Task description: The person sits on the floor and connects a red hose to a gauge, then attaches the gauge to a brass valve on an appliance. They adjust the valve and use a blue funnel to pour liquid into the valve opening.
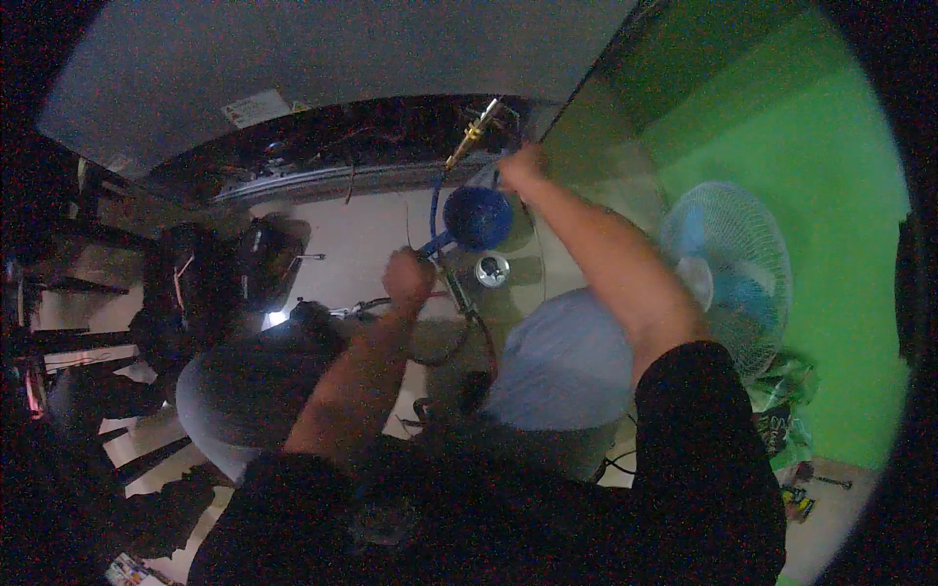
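Dark, hard-edged clutter lines the floor's left edge on my remote feed, beside a glossy black bin-like container and a small glaring white light. Next, above the wearer's grey cloth-covered left knee, I see the bare left hand, its fingers apparently curled at the handle end of a blue, round-bowled dipper with a straight handle; dim light leaves me unable to tell whether they grip it.

The dipper lies up and to the right of that hand, over the pale, smooth floor near its upper edge, its long axis slanting from the handle at lower left to the bowl at upper right. The left hand is nearer the handle, the right nearer the bowl.

Above the dipper, a slim brass-and-silver rod with yellow bands leans at the dark opening under a broad, matte grey panel, a smooth blue hose just below it. A small, round, shiny tin sits below the bowl.

The right hand reaches to the opening's right end; I cannot tell whether it holds anything. At the floor's right edge, a white wire-caged fan with blue blades stands before a flat green wall.
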